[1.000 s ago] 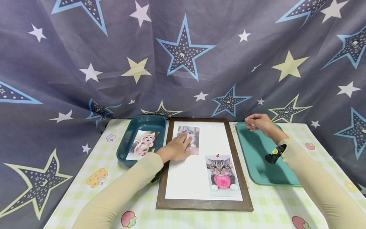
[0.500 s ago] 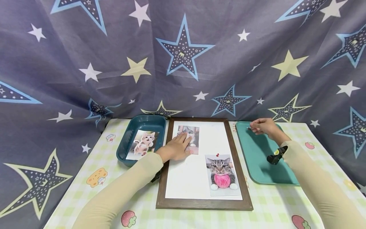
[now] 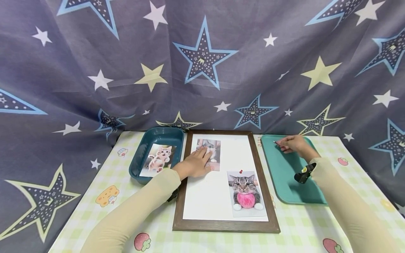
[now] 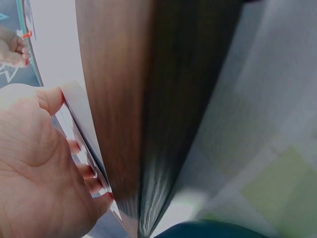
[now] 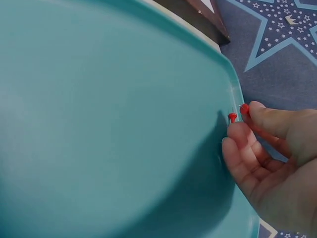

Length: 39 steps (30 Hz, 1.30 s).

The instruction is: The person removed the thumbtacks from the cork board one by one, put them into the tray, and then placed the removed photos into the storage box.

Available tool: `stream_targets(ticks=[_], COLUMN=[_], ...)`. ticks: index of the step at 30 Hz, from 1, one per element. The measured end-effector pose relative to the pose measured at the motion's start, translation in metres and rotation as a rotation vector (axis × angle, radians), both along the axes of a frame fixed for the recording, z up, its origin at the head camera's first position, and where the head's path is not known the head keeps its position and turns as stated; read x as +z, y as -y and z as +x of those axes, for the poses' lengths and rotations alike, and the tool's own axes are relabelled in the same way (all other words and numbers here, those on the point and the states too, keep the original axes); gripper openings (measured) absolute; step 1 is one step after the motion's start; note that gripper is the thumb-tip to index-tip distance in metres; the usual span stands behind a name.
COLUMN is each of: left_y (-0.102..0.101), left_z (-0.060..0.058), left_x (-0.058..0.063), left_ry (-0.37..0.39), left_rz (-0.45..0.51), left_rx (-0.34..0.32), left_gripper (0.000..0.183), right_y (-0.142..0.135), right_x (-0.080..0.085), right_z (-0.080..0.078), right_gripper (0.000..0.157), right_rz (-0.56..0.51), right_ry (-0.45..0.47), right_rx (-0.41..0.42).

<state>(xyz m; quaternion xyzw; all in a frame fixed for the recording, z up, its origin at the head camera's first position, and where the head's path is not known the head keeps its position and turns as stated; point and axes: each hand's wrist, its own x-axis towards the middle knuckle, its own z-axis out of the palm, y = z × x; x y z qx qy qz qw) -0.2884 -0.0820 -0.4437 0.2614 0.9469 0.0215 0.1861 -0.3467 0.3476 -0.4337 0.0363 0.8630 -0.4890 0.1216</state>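
My left hand (image 3: 196, 163) lies with extended fingers over a kitten photo (image 3: 215, 149), pressing it on the white framed board (image 3: 202, 200). Part of that photo is hidden under the fingers. In the left wrist view, the fingertips of my left hand (image 4: 44, 158) touch the sheet near the brown frame (image 4: 114, 99). Over the far end of the teal tray (image 3: 284, 189), my right hand (image 3: 294, 144) pinches a red push pin (image 5: 244, 108) between thumb and finger. A second red push pin (image 5: 232, 117) shows beside the other fingertips; whether they touch it I cannot tell.
Another cat photo (image 3: 246, 195) is on the board at lower right, with a red push pin (image 3: 241, 172) at its top edge. Left of the frame stands a dark teal bin (image 3: 134, 168) holding a kitten photo (image 3: 159, 160). A star-patterned curtain (image 3: 202, 105) hangs behind the table.
My right hand has come down and slightly right, closer to the tray's surface. My left hand stays in place on the photo.
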Motion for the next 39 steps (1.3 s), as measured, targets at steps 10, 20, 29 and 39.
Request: stream_targets(ticks=[10,20,29,39], left_y=[0.000,0.001,0.000,0.001], left_z=[0.000,0.000,0.001,0.000], left_x=[0.000,0.000,0.000,-0.002], left_ry=[-0.002,-0.005,0.000,-0.007], left_rz=[0.012,0.015,0.020,0.025], left_rx=[-0.001,0.006,0.014,0.015], left_gripper=[0.073,0.072,0.073,0.073], right_y=[-0.001,0.001,0.002,0.003], right_x=[-0.006,-0.010,-0.010,-0.010], right_z=[0.001,-0.002,-0.001,-0.002], right_gripper=[0.036,0.036,0.037,0.037], right_rz=[0.036,0.057,0.078,0.089], right_ry=[0.010,-0.005,-0.005,0.000], right_rx=[-0.007,-0.010,-0.011,-0.022])
